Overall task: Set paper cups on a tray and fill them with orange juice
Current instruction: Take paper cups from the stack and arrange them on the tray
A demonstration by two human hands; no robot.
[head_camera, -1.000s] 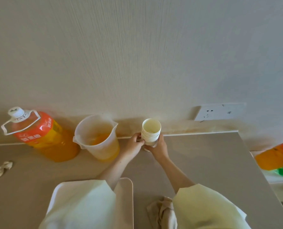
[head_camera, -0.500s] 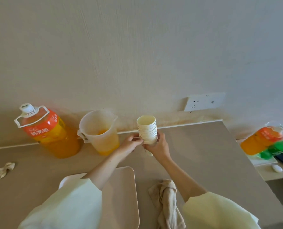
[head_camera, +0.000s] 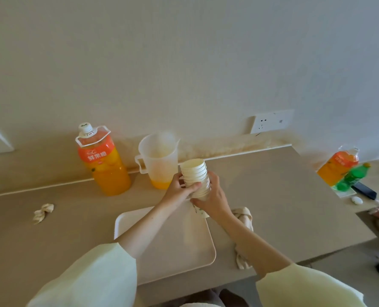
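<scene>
left hand (head_camera: 177, 189) and right hand (head_camera: 215, 201), grips clamped on cup stack (head_camera: 194, 175), drawn toward tray (head_camera: 184, 253)

Soft, even daylight; faint shadows; wide-angle bending and slight blur at edges.

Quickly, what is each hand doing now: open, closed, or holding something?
Left hand: grips the cup stack.
Right hand: grips the same cup stack, lower down.

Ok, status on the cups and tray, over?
Left hand and right hand both grip the stack of paper cups, near far edge of the tray. No cup set down yet. Pitcher close behind.
</scene>
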